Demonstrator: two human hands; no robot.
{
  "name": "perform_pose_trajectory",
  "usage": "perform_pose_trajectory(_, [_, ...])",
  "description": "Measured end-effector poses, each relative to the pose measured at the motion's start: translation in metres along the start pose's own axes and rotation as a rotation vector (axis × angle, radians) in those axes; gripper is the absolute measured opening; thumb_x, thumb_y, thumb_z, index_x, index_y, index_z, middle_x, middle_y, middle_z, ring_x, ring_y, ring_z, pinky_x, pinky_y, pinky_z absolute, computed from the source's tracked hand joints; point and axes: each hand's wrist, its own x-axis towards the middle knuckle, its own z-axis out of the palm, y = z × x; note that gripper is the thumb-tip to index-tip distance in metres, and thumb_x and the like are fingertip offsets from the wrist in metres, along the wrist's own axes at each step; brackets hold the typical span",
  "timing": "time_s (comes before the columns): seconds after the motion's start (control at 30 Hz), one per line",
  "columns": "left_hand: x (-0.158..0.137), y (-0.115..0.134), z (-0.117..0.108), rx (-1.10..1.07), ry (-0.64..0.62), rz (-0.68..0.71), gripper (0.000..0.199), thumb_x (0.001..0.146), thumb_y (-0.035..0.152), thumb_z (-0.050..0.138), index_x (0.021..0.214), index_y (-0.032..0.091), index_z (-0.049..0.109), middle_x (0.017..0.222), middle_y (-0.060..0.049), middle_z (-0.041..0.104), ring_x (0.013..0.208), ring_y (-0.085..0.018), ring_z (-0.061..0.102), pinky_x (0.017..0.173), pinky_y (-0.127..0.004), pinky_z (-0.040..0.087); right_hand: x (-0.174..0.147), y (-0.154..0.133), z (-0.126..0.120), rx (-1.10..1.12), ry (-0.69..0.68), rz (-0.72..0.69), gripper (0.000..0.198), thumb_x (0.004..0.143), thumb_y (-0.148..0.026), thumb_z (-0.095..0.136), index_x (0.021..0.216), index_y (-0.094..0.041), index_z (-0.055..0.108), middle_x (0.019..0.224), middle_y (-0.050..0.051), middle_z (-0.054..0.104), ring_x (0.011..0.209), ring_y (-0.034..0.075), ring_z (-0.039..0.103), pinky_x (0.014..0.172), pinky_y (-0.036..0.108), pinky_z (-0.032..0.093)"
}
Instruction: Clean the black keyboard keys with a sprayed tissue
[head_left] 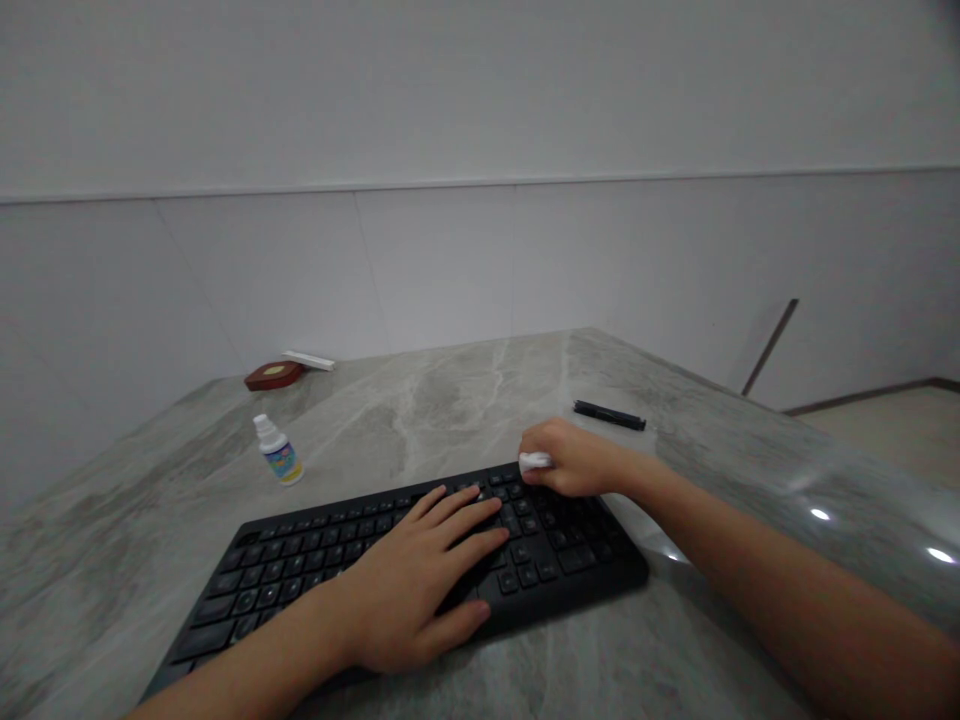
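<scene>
A black keyboard lies slantwise on the grey marbled table, close to me. Across its middle keys my left hand rests flat, palm down with the fingers spread. My right hand is closed at the keyboard's far right corner, over the top keys. A small piece of white tissue or cloth sticks out of its curled fingers. The rest of that white piece is hidden inside the fist.
Left of the keyboard stands a small white spray bottle with a coloured label. Farther back are a dark red box and a thin white bar. A black pen lies just beyond my right hand. A pale wall borders the table's far edge.
</scene>
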Motion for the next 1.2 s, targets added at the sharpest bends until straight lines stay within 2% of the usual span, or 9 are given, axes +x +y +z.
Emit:
perform_pose_trajectory(0.1, [0.000, -0.001, 0.000, -0.003, 0.011, 0.003, 0.062, 0.092, 0.034, 0.056, 0.149, 0.028, 0.035, 0.160, -0.006, 0.028, 0.146, -0.035, 0.024, 0.117, -0.062, 0.021, 0.001, -0.003, 0.000, 0.003, 0.025, 0.030, 0.008, 0.080, -0.018, 0.065, 0.073, -0.015, 0.067, 0.079, 0.007, 0.069, 0.073, 0.017, 0.060, 0.070, 0.027, 0.041])
perform_pose_trajectory(0.27, [0.001, -0.001, 0.000, 0.006, -0.001, 0.002, 0.063, 0.092, 0.034, 0.056, 0.150, 0.028, 0.033, 0.160, -0.006, 0.027, 0.146, -0.035, 0.023, 0.117, -0.062, 0.021, 0.003, -0.010, 0.004, 0.015, 0.028, -0.024, 0.012, 0.080, -0.016, 0.064, 0.068, -0.016, 0.065, 0.076, 0.005, 0.067, 0.071, 0.016, 0.058, 0.070, 0.026, 0.041])
perform_pose_trajectory(0.43, [0.000, -0.001, 0.001, -0.006, 0.017, 0.014, 0.062, 0.092, 0.034, 0.057, 0.150, 0.028, 0.034, 0.159, -0.007, 0.028, 0.146, -0.035, 0.023, 0.117, -0.061, 0.020, 0.002, -0.004, 0.003, 0.012, 0.023, -0.042, 0.009, 0.080, -0.016, 0.064, 0.071, -0.015, 0.065, 0.078, 0.005, 0.067, 0.073, 0.017, 0.059, 0.071, 0.027, 0.042])
perform_pose_trajectory(0.97, [0.000, -0.001, 0.000, -0.001, 0.003, -0.001, 0.061, 0.092, 0.034, 0.056, 0.149, 0.028, 0.034, 0.160, -0.007, 0.027, 0.146, -0.035, 0.023, 0.117, -0.063, 0.020, -0.001, 0.003, -0.004, -0.059, -0.027, 0.071, 0.005, 0.078, -0.017, 0.065, 0.074, -0.015, 0.068, 0.082, 0.009, 0.071, 0.077, 0.020, 0.062, 0.070, 0.029, 0.041])
perform_pose_trajectory(1.2, [0.000, -0.001, 0.001, -0.003, 0.014, 0.006, 0.062, 0.091, 0.034, 0.057, 0.149, 0.029, 0.034, 0.160, -0.006, 0.027, 0.146, -0.035, 0.024, 0.117, -0.061, 0.020, -0.002, 0.001, -0.006, -0.105, -0.055, 0.000, 0.006, 0.078, -0.015, 0.064, 0.074, -0.015, 0.068, 0.082, 0.008, 0.070, 0.077, 0.020, 0.062, 0.072, 0.029, 0.042])
